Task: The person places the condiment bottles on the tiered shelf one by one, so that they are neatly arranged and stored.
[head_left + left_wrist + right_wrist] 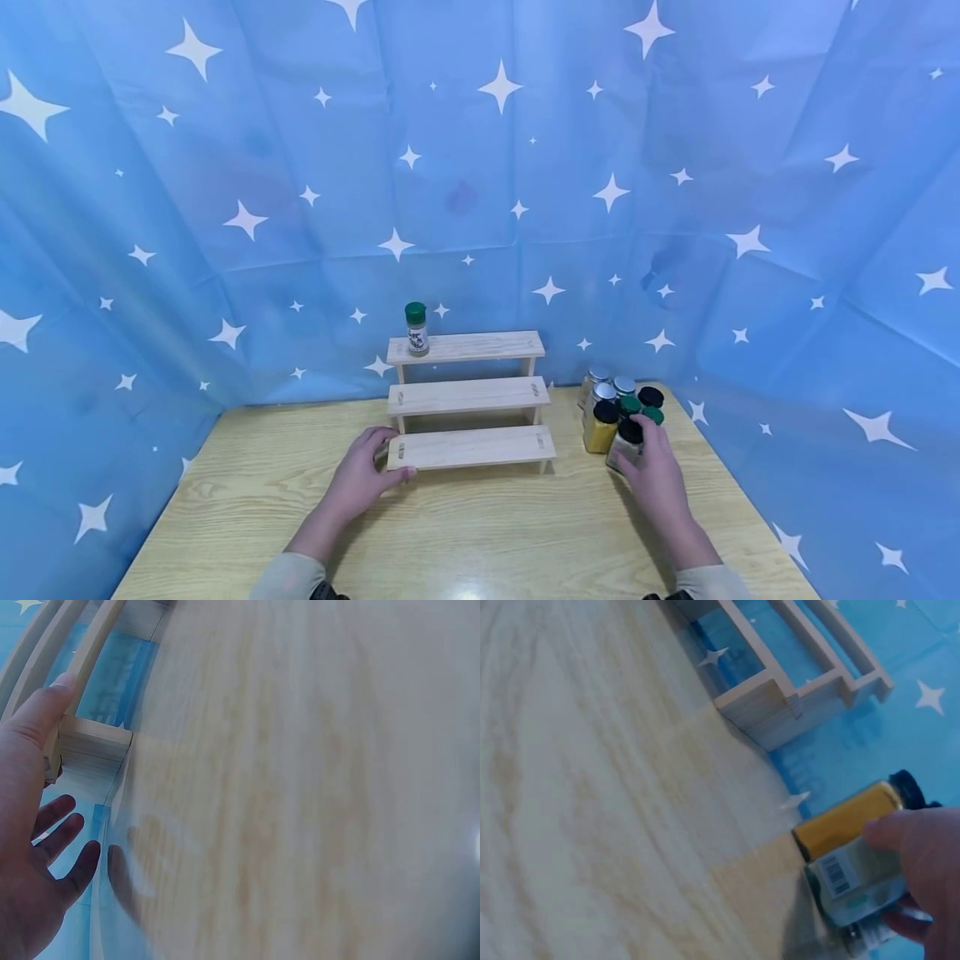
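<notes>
sleeves [287, 578]: pale cuffs, nearest of all, cut off by the lower edge of the head view.
right hand [658, 475]: thumb and fingers pinch one jar [859, 881]; this hand is much the nearer to it.
jar: black lid, pale contents, at the front of the bunch on the right side of the desk [487, 533]; it lies between thumb and fingers, long axis looking near upright, just beside the yellow jar [847, 821].
bearing: from the jar, the rack [468, 396] stands to the left, apart from it.
left hand [362, 473]: holds the left end of the lowest step [472, 447], thumb at the front edge; the other fingers in the left wrist view are spread, off the wood.
shaker [417, 333]: green lid, upright near the left end of the top step [480, 346].
other jars [604, 392]: silver, black and green lids, bunched behind; they overlap, so the count is unsure.
hard to see: the right wrist view is blurred; some right fingertips are hidden, and whether the pinched jar's base touches the desk i cannot tell.
</notes>
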### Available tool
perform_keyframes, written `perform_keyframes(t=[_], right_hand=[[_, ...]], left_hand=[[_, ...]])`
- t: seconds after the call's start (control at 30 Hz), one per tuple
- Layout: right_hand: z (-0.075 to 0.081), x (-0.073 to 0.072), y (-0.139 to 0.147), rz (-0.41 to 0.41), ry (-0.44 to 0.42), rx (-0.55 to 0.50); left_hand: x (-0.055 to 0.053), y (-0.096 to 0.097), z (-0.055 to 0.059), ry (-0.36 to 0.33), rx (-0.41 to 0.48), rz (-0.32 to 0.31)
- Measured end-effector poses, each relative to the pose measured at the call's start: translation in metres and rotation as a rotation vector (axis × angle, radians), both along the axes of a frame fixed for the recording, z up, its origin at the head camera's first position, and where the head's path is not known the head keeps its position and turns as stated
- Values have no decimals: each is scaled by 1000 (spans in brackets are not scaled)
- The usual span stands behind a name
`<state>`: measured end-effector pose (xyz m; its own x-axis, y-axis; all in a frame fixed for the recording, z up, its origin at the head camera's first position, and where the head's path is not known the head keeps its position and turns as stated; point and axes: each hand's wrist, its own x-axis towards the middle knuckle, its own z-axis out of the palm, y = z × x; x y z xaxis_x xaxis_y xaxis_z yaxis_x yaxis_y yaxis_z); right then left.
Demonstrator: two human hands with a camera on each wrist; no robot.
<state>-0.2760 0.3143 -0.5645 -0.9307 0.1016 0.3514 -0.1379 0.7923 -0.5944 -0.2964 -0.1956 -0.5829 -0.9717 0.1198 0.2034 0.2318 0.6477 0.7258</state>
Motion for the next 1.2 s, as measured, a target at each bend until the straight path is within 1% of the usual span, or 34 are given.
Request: perform_keyframes(t=[0.17,0.3,0.43,0.5,0.63,0.73,0.9,1.07,1.2], right_hand=[[-3,0,0,29,-4,-55],[1,3,0,42,11,-103],[14,7,-1,62,42,-150],[22,7,-3,85,76,-161],[38,6,-9,131,138,-159],[50,4,-15,161,161,-163],[67,-5,-23,218,165,-190],[84,-19,-34,274,134,-204],[97,-33,-46,330,125,-204]], left_hand=[[0,-1,0,7,-7,3],[-1,-2,-2,10,-10,2],[-2,-3,-2,19,-10,0],[-2,-4,-3,19,-10,0],[-2,-5,-3,18,-4,4],[-2,-5,-3,23,-7,5],[-1,-4,-2,20,-12,5],[0,-3,-2,7,-8,-3],[-1,-3,-2,-9,-12,-6]])
